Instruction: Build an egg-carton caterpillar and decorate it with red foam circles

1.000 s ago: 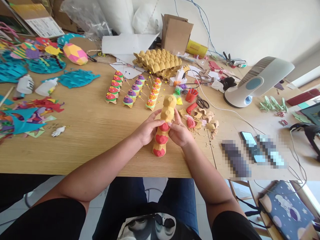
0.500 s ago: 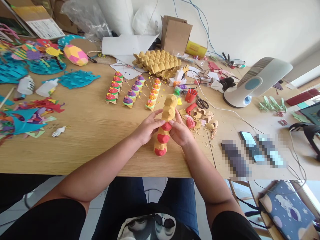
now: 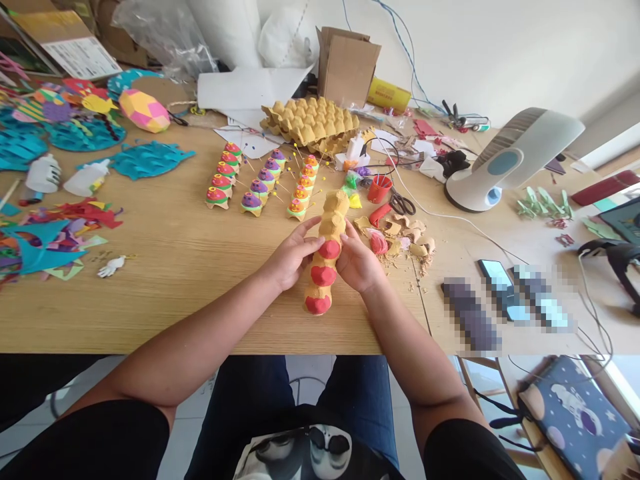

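Between my two hands is a strip of yellow egg carton (image 3: 325, 261), tilted over the table. Its three cups nearest me carry red clay on top, while the far cups are bare. My left hand (image 3: 296, 255) grips the strip's left edge, thumb near the third red cup. On the opposite edge, my right hand (image 3: 359, 260) has its fingers wrapped round the side. Beyond the hands stand three decorated egg-carton strips: a red one (image 3: 225, 175), a purple one (image 3: 263, 183) and an orange one (image 3: 304, 189), with pins stuck in them.
Torn carton scraps (image 3: 400, 233), scissors (image 3: 402, 204) and a red cup (image 3: 379, 189) lie to the right. Egg trays (image 3: 310, 123) sit at the back. A white fan (image 3: 500, 167) and phones (image 3: 500, 287) occupy the right side. Blue paper crafts (image 3: 150, 159) spread on the left.
Both thumbs have shifted outward from the red cup towards the strip's sides, so more of its red clay shows. Both hands still hold the strip.
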Demonstrator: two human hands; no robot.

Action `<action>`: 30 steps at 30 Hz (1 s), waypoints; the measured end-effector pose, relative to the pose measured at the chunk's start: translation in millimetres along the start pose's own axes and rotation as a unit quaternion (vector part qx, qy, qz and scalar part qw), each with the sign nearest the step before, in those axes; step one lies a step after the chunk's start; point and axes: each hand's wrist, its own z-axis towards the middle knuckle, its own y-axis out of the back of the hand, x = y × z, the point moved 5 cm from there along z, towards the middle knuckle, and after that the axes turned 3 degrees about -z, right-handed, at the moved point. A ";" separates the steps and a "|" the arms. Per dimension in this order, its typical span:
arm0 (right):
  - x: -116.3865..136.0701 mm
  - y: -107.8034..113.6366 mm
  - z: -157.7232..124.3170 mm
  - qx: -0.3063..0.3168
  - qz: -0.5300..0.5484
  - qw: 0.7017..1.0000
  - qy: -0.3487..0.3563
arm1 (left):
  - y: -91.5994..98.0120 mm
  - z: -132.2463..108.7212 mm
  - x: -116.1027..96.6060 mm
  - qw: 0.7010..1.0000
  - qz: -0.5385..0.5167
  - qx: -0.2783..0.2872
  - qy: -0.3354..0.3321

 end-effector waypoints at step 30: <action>2.6 -2.6 -2.1 0.008 -0.008 1.000 0.029 | -4.3 -4.0 -6.8 0.999 -0.028 0.022 -0.021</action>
